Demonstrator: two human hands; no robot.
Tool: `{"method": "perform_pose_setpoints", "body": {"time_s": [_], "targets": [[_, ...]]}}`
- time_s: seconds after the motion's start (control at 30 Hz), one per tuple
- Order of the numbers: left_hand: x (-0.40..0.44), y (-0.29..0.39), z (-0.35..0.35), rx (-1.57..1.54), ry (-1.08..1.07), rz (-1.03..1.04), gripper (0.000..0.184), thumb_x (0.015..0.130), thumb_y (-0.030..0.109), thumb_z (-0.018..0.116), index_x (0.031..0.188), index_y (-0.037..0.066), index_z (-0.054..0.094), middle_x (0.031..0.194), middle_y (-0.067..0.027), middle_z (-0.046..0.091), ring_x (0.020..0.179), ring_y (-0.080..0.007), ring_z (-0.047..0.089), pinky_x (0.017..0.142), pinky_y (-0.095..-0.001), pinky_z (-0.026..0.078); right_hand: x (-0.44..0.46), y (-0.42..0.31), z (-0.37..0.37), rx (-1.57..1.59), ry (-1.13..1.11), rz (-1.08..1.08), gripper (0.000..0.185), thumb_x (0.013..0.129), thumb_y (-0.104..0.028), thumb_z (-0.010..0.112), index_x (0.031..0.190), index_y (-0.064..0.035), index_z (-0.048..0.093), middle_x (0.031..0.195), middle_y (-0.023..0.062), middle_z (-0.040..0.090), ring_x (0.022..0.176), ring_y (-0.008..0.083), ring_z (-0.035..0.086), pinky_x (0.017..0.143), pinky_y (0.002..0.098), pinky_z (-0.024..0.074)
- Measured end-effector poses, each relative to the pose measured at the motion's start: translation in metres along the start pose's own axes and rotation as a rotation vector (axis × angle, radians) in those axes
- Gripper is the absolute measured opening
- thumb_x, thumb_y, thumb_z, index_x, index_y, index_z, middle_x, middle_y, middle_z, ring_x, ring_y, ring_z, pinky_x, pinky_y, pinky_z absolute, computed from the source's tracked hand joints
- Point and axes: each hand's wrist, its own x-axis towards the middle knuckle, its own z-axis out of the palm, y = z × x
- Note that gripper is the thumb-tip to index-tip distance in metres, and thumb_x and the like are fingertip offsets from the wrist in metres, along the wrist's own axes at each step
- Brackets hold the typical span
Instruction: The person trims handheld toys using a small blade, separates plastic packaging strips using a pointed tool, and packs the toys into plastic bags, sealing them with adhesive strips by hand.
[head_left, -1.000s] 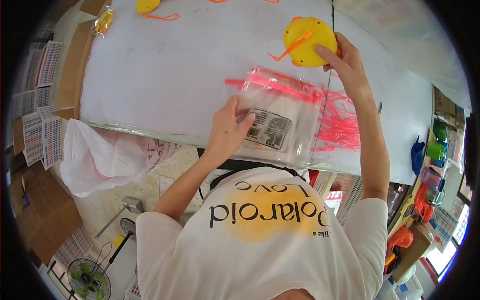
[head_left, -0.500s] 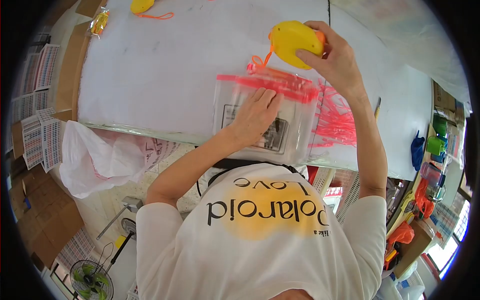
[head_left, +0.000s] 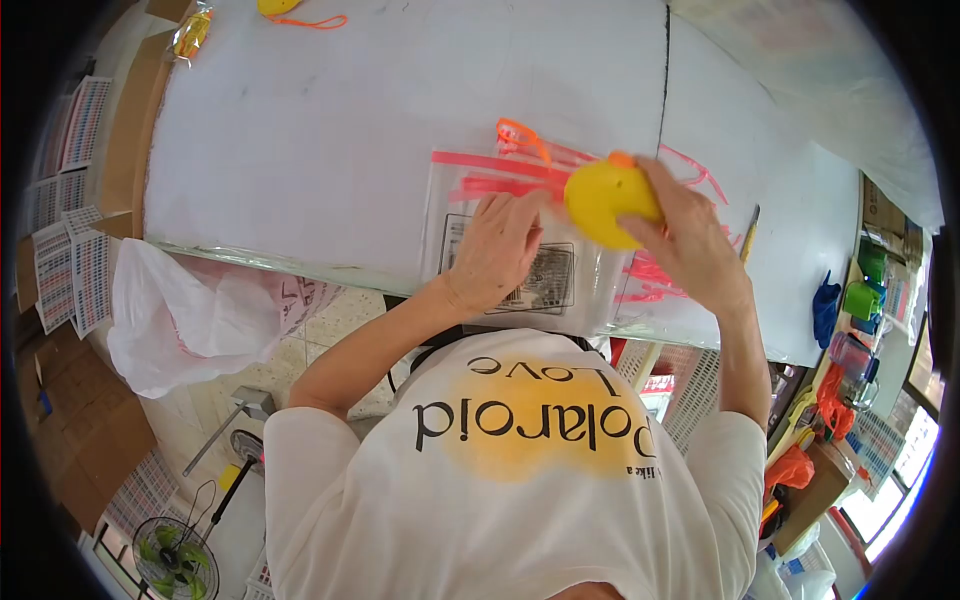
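My right hand grips a yellow duck-shaped toy with an orange beak, held just above a clear plastic zip bag. An orange cord loop trails from the toy over the bag's far edge. The zip bag lies flat at the table's near edge, with a pink strip along its far side and black printing on it. My left hand is closed at the bag's pink-edged mouth, its fingertips curled and partly blurred.
Pink plastic strips lie right of the bag, near a yellow knife-like tool. Another yellow toy and a wrapped one are at the far left of the table. A white plastic bag hangs below the left edge.
My right hand has brought the duck toy down and toward me, close to the bag's mouth. My left hand has curled its fingers at the pink edge.
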Motion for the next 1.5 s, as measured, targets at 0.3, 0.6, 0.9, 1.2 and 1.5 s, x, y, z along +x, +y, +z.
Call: {"method": "perform_pose_setpoints", "body": {"time_s": [0.3, 0.6, 0.9, 1.2, 1.5], "targets": [[-0.002, -0.01, -0.001, 0.03, 0.028, 0.118, 0.016, 0.074, 0.001, 0.064, 0.088, 0.0, 0.059, 0.081, -0.0077, 0.055, 0.075, -0.0249, 0.054, 0.073, -0.0378, 0.044, -0.011, 0.01, 0.004, 0.732, -0.228, 0.202, 0.058, 0.086, -0.006, 0.061, 0.136, 0.0038, 0.034, 0.112, 0.0109, 0.058, 0.097, 0.0167, 0.057, 0.077, 0.031, 0.052], [-0.005, 0.016, -0.033, 0.098, 0.027, 0.263, 0.019, 0.071, 0.005, 0.072, 0.086, 0.002, 0.061, 0.084, -0.0084, 0.061, 0.076, -0.0245, 0.059, 0.069, -0.0381, 0.047, -0.013, 0.0, 0.057, 0.238, 0.052, -0.047, 0.057, 0.091, -0.006, 0.057, 0.142, -0.0058, 0.031, 0.082, 0.0097, 0.06, 0.064, 0.0139, 0.058, 0.059, 0.0272, 0.0497], [0.008, 0.008, -0.06, -0.532, 0.025, -0.701, 0.016, 0.089, 0.011, 0.062, 0.091, -0.005, 0.061, 0.079, -0.0092, 0.066, 0.072, -0.0133, 0.062, 0.066, -0.029, 0.049, -0.012, 0.005, 0.059, 0.225, 0.097, -0.061, 0.048, 0.091, -0.008, 0.057, 0.137, -0.0045, 0.043, 0.076, 0.01, 0.058, 0.058, 0.0141, 0.052, 0.06, 0.0253, 0.0471], [0.008, -0.003, -0.056, -0.82, -0.093, -0.851, 0.014, 0.087, 0.01, 0.065, 0.091, -0.004, 0.063, 0.079, -0.0071, 0.067, 0.07, -0.0086, 0.062, 0.064, -0.0226, 0.049, -0.009, 0.011, 0.042, 0.28, 0.016, -0.052, 0.039, 0.094, -0.012, 0.054, 0.131, -0.0024, 0.049, 0.083, 0.0093, 0.062, 0.059, 0.0116, 0.049, 0.058, 0.024, 0.0439], [0.003, -0.017, -0.063, -1.149, -0.052, -0.861, 0.009, 0.087, 0.008, 0.063, 0.091, -0.001, 0.063, 0.081, -0.0058, 0.066, 0.072, -0.0097, 0.061, 0.069, -0.0231, 0.051, -0.008, 0.01, 0.042, 0.318, 0.049, 0.013, 0.036, 0.092, -0.008, 0.055, 0.127, 0.0017, 0.051, 0.086, 0.0107, 0.065, 0.066, 0.0116, 0.053, 0.064, 0.0252, 0.0464]]}}
